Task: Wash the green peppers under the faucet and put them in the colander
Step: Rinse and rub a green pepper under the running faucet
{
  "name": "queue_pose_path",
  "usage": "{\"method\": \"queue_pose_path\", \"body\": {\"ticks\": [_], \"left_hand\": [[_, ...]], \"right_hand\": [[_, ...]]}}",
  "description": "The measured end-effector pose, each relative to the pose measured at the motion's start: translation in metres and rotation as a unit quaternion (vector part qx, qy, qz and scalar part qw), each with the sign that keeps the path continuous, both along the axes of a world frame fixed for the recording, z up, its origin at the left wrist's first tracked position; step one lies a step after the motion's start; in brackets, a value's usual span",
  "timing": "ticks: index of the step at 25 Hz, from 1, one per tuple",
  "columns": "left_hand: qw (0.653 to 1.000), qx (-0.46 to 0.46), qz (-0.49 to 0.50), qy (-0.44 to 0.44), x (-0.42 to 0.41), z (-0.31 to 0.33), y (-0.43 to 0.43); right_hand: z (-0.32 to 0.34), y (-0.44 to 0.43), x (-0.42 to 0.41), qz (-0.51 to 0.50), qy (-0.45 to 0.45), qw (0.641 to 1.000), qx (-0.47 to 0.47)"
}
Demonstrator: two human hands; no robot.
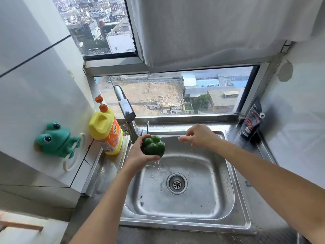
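the sink (193, 221) is wet. over its far left corner the left hand (136, 155) curls its fingers (149, 158) round the dripping pepper (153, 146), just under the faucet (125, 106). the right hand (200, 136) hangs beside it, fingers loosely curled, holding nothing. washing looks underway; no colander shows, so placing remains.

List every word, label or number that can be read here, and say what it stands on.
No text here is legible.
Orange label on the yellow bottle: characters too blurred to read.
Print on the black pouch: white and red, too small to read.
The billboard outside the window: too small to read.
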State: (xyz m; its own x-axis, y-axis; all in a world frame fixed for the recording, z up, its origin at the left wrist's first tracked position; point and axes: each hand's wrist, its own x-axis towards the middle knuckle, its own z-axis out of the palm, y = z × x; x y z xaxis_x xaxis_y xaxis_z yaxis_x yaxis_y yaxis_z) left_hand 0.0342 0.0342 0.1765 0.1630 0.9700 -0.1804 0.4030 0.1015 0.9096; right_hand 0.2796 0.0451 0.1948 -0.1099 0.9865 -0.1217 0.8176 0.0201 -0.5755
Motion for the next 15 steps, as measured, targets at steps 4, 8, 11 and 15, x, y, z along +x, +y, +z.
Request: {"method": "queue_pose_path", "body": {"ticks": [4, 8, 11, 15], "left_hand": [[0.995, 0.016, -0.092, 0.034, 0.016, -0.002, -0.011], [0.991, 0.047, -0.116, 0.054, 0.031, 0.001, -0.018], [0.988, 0.057, -0.128, 0.069, 0.039, 0.003, -0.018], [0.975, 0.045, -0.178, 0.126, 0.044, 0.004, -0.014]], "right_hand": [[0.007, -0.016, -0.022, 0.066, 0.125, 0.983, -0.118], [0.006, -0.028, -0.032, 0.086, 0.163, 0.971, -0.151], [0.006, -0.031, -0.022, 0.047, 0.173, 0.973, -0.146], [0.003, -0.037, -0.010, 0.026, 0.146, 0.981, -0.123]]}}
